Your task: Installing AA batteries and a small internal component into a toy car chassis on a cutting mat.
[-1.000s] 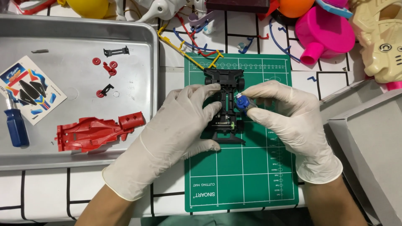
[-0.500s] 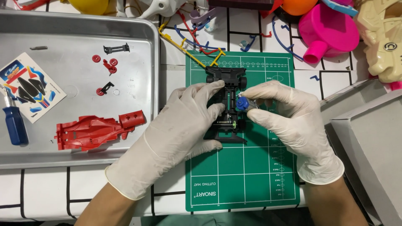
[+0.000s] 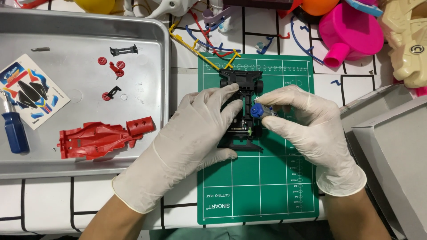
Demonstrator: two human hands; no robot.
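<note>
A black plastic toy car chassis [image 3: 241, 109] is held on the green cutting mat [image 3: 258, 186], near its top edge, by the gloved left hand [image 3: 191, 142], whose fingers are closed over the chassis side. A small silver motor with a blue end cap [image 3: 259, 111] is pinched between the fingertips of the gloved right hand [image 3: 311, 133] and is touching the right side of the chassis. The step in hand appears to be the fitting of the motor into its seat; a small, well-aligned push is probably called for, with the chassis kept steady. Open room is found on the lower half of the mat. To the left, the raised rim of the metal tray [image 3: 165, 66] with the red plastic car body [image 3: 100, 138] stands near the left wrist, and the grey box [image 3: 391, 142] stands close at the right.
</note>
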